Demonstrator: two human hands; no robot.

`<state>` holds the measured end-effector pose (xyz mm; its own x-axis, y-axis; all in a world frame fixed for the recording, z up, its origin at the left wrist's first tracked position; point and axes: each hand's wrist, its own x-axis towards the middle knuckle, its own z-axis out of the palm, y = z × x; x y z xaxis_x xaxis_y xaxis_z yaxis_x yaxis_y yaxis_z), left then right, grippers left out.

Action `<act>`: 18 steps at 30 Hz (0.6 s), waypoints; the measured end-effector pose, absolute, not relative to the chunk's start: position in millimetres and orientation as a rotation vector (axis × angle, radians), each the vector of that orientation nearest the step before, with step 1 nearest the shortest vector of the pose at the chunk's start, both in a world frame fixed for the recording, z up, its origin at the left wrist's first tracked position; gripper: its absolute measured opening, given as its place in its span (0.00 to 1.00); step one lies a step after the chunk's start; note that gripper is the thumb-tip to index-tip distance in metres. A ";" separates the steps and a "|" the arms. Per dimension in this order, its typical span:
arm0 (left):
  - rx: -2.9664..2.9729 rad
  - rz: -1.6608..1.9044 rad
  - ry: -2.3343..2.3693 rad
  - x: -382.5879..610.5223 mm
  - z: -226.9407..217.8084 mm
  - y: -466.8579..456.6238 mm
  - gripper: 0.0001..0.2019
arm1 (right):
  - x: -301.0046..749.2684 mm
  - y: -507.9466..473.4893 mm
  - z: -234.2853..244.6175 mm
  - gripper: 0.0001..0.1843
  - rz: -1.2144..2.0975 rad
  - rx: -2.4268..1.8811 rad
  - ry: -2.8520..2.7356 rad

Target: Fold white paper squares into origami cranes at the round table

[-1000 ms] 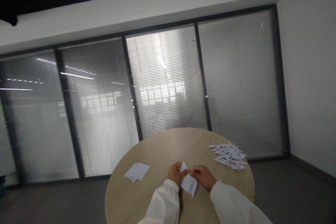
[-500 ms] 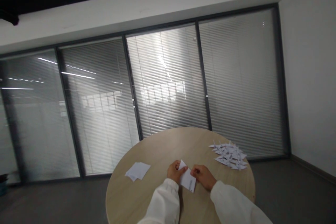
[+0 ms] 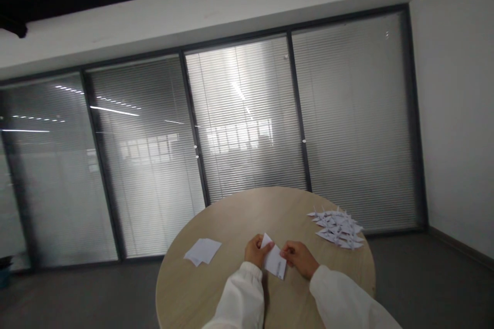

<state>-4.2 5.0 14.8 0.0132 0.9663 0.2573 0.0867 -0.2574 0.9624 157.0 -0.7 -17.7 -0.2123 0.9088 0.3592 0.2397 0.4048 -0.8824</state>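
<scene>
Over the near middle of a round wooden table (image 3: 216, 293), a folded piece of white paper (image 3: 275, 263) is held between my two hands. My left hand (image 3: 256, 250) grips its left side, thumb on top and fingers behind. At the paper's right edge, the thumb and forefinger of my right hand (image 3: 300, 258) pinch together, the other fingers curled in. Dark print shows near the paper's lower corner. Folded white paper cranes (image 3: 339, 229) lie grouped at the table's right side. Several loose white paper sheets (image 3: 203, 251) overlap on the left.
Beyond the table runs a glass partition (image 3: 247, 128) with blinds and dark frames. A white wall (image 3: 455, 113) stands on the right, and grey floor (image 3: 127, 293) surrounds the table. The tabletop's curved edge lies close behind the cranes.
The folded paper has shifted slightly up and left, its lower corner a little higher. My left hand moved with it. The sheets and the cranes stay where they were.
</scene>
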 end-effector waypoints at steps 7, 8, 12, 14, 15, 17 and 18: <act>1.589 1.303 1.235 -4.1 13.0 6.9 0.12 | 155.6 1.3 -23.6 0.17 0.877 -0.941 -1.740; 1.602 1.295 1.256 -4.3 12.8 7.2 0.12 | 155.5 1.4 -24.3 0.17 0.866 -0.945 -1.743; 1.588 1.278 1.284 -5.0 13.8 6.3 0.11 | 155.6 1.3 -24.8 0.18 0.880 -0.946 -1.743; 1.582 1.274 1.288 -5.1 14.6 5.4 0.11 | 155.7 1.1 -24.4 0.17 0.895 -0.936 -1.743; 1.579 1.272 1.290 -5.2 14.8 5.1 0.11 | 155.7 1.1 -24.2 0.17 0.896 -0.933 -1.744; 1.568 1.268 1.284 -5.3 14.5 5.2 0.11 | 155.6 1.1 -23.8 0.17 0.888 -0.929 -1.745; 1.557 1.267 1.273 -5.5 14.0 5.5 0.11 | 155.6 1.2 -23.6 0.17 0.879 -0.928 -1.745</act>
<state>-5.5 5.5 14.0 0.0168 0.9729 0.2307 0.2349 -0.2281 0.9449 155.6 1.2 -23.6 -0.2714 0.8766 0.3974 0.2020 0.4556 -0.8670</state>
